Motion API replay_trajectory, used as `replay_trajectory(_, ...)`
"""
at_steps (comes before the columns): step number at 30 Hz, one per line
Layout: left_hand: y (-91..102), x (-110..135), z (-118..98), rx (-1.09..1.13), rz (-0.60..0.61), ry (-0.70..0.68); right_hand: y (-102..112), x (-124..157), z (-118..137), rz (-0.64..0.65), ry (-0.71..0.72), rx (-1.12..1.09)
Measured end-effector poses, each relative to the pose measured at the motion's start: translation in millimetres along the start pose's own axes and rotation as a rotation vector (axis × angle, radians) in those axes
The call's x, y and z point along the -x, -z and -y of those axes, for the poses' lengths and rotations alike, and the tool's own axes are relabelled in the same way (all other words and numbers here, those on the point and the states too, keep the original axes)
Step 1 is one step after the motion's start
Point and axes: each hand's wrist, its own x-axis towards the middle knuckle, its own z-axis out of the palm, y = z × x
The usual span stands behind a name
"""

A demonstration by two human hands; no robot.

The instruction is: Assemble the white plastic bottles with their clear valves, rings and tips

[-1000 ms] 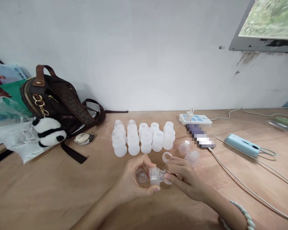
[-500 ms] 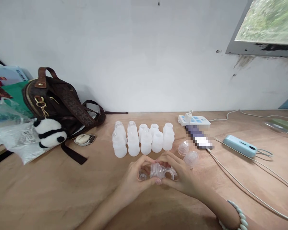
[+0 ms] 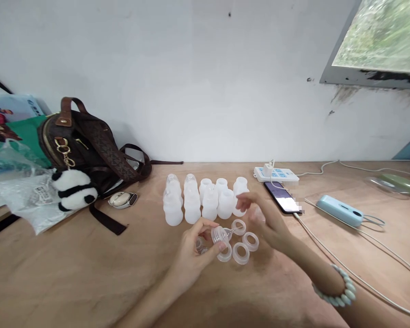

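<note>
My left hand (image 3: 194, 255) is closed around a clear baby-bottle nipple in its screw ring (image 3: 220, 235), whose tip points to the right. My right hand (image 3: 264, 223) is raised to the right, fingers stretched and apart, with nothing seen in it. It partly covers a clear dome cap (image 3: 258, 215). Several loose translucent rings (image 3: 241, 253) lie on the table between the hands. Beneath my left fingers some clear pieces (image 3: 201, 245) show in part. White baby bottles (image 3: 210, 207) stand in two rows behind, some topped with clear caps, some open.
On the wooden table (image 3: 89, 273) lie a phone (image 3: 283, 198) on a cable, a power strip (image 3: 287, 175), and a light blue device (image 3: 340, 210). At left are a brown backpack (image 3: 89, 146), a panda plush (image 3: 75, 191), a watch (image 3: 123, 199) and a plastic bag (image 3: 23, 191).
My right hand has let go of the nipple and ring and moved up and right toward the dome caps. My left hand keeps its hold, and the loose rings now show.
</note>
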Motion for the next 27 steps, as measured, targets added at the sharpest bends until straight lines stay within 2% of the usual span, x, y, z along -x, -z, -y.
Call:
replay_trajectory(2,-0.5,1,2,0.036,-0.018,-0.017,7,-26,-7,-0.017,-0.054,0.083)
replay_trajectory(4,-0.8,3,4,0.073,-0.022,-0.033,7,-55,-12,0.088,-0.04,0.232)
replay_trajectory(8,-0.8,5,7,0.121,-0.029,-0.035,-9,-102,-19,0.245,0.026,0.242)
replay_trajectory(13,0.2,8,7,0.112,-0.051,-0.023,-31,-125,-25,0.274,0.047,0.227)
replay_trajectory(17,2.4,9,8,0.096,-0.083,-0.06,-39,-124,-30,0.212,0.05,0.233)
replay_trajectory(20,3.8,10,9,0.085,-0.133,-0.092,-33,-124,-32,0.142,0.051,0.239)
replay_trajectory(24,5.1,9,10,0.077,-0.207,-0.185,-2,-122,-30,0.013,0.05,0.254)
replay_trajectory(27,6.7,6,8,0.073,-0.227,-0.308,28,-106,-18,-0.188,0.036,0.154)
